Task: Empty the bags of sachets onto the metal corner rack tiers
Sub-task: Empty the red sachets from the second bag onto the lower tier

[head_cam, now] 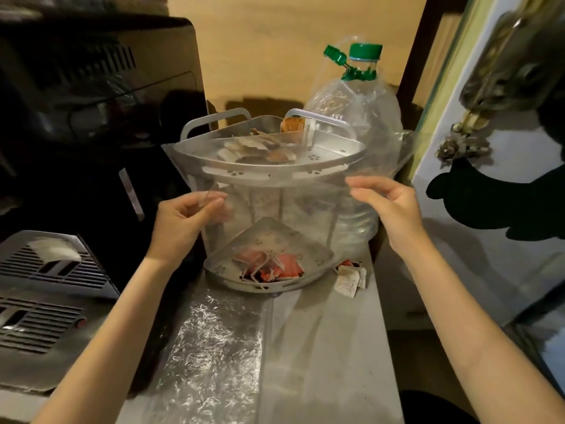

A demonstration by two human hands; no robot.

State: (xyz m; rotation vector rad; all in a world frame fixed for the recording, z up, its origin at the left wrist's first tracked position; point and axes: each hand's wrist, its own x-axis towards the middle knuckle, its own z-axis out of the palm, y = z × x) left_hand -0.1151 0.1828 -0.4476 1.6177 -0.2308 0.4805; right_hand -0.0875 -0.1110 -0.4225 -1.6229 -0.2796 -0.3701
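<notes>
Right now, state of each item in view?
Clear plastic bag: stretched open, looks empty.
Left hand: fingers pinching bag edge.
Right hand: fingers pinching bag edge.
Top tier: holds pale sachets.
Bottom tier: holds red sachets.
Loose sachets: on counter beside rack.
Water bottle: capped.

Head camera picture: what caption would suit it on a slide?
Both hands, left and right, stretch a clear bag before a sachet-filled corner rack.
</notes>
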